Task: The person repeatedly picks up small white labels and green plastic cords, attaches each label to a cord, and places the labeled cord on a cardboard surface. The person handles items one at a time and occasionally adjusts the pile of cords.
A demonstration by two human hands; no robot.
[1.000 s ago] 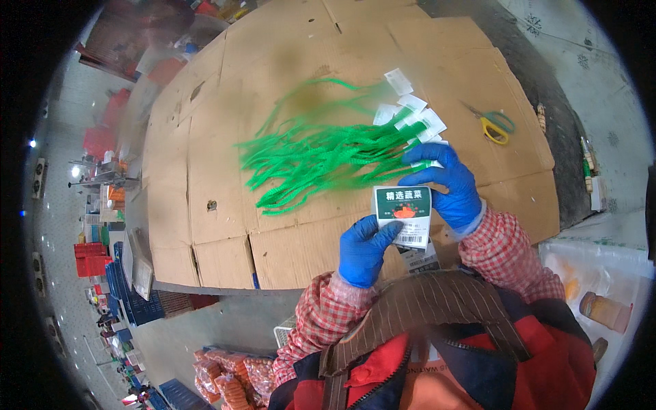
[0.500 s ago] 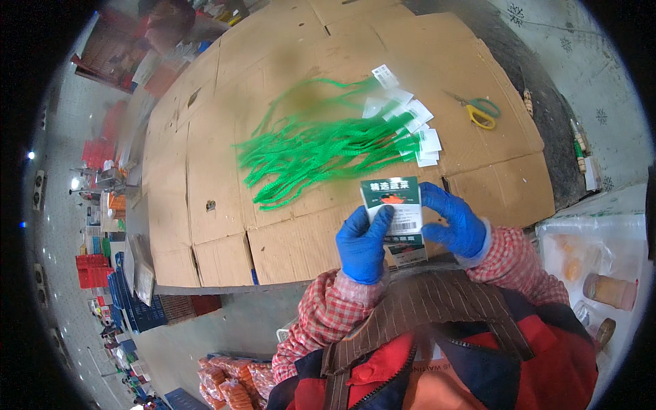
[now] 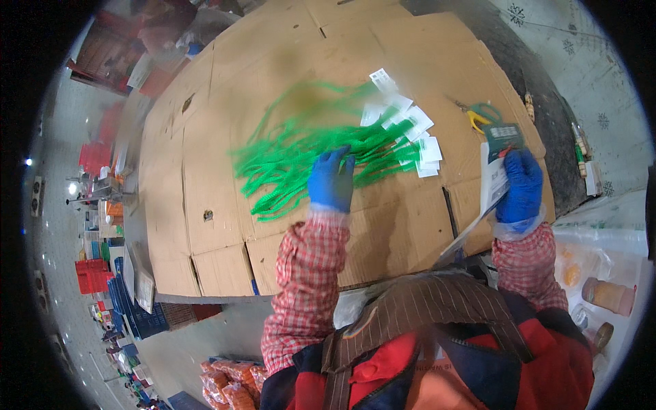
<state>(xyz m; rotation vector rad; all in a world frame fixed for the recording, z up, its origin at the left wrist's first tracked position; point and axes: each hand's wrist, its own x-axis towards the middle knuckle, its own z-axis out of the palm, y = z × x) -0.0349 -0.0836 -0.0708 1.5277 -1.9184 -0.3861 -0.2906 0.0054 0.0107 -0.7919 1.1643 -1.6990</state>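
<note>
A pile of green mesh net bags (image 3: pixel 287 164) lies across the cardboard, with white tags (image 3: pixel 418 124) at its right end. My left hand (image 3: pixel 331 181), in a blue glove, is over the near side of the pile. Its thumb and fingers are slightly apart against the mesh, and nothing is visibly gripped. On the right, my gloved right hand (image 3: pixel 521 186) holds a strip of printed labels (image 3: pixel 493 179), dark green and white, which trails down toward the table's near edge. Just beyond that hand lie scissors (image 3: pixel 477 117) with yellow and green handles, partly covered by the strip.
Flattened cardboard (image 3: pixel 205 150) covers the table. At the lower right, a white plastic-lined container (image 3: pixel 611 246) has a jar (image 3: pixel 608 295) in it. Bags of orange produce (image 3: pixel 232 383) are below the table at the left. Red and blue crates stand farther left.
My left hand has let go of the labels and moved up and left to the green mesh. My right hand has carried the label strip right and upward, near the scissors.
</note>
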